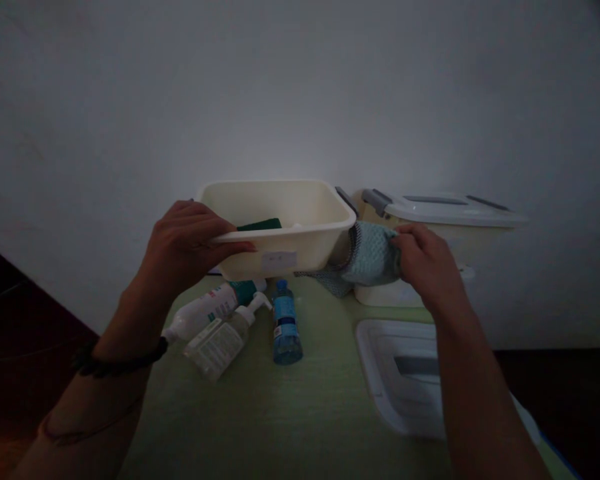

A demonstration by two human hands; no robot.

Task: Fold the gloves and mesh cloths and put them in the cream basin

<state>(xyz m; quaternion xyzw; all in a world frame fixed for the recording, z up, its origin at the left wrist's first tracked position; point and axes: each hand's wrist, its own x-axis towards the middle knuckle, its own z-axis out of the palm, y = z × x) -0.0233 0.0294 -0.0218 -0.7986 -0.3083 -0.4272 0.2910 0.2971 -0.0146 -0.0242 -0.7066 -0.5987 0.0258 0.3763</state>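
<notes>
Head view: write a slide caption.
Left hand grips a cream bin; right hand holds a pale-green cloth beside it.

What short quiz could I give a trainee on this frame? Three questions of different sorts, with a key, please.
1. Multiple choice: what does the person's right grip hold?
A) a lid
B) a pale blue-green cloth
C) a spoon
2. True or false: the left grip holds the rim of the cream bin.
3. Count: how many bottles can be seen on the green table?

Key:
1. B
2. True
3. Three: a white bottle, a clear pump bottle and a blue bottle.
</notes>
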